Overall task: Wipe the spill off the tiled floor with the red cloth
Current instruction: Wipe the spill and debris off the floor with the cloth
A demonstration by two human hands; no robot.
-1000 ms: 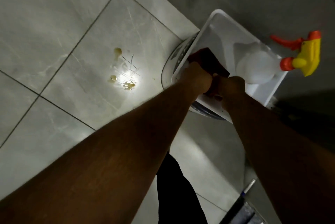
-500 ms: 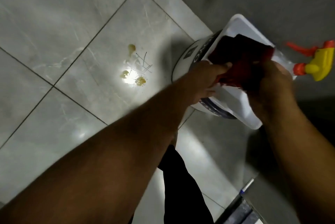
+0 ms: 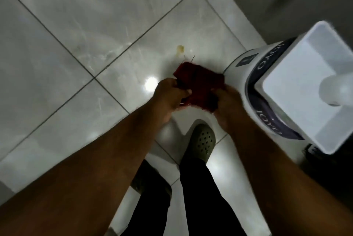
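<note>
surroundings: white square plastic tray [image 3: 298,90] on a white round bucket [image 3: 246,75] just right of our hands, grey-green perforated clog [image 3: 202,142] below | dark red crumpled cloth [image 3: 198,86] held above the grey tiled floor [image 3: 76,25], hiding part of the yellowish spill [image 3: 180,48], long axis upper-left to lower-right | left hand [image 3: 170,94] and right hand [image 3: 227,102] both clenched on its near edge

you get one view only, worn on your head, looking steeply down past both forearms at the tiled floor [image 3: 80,25]. your left hand [image 3: 168,96] and right hand [image 3: 227,102] sit near centre frame, close below the lens.
</note>
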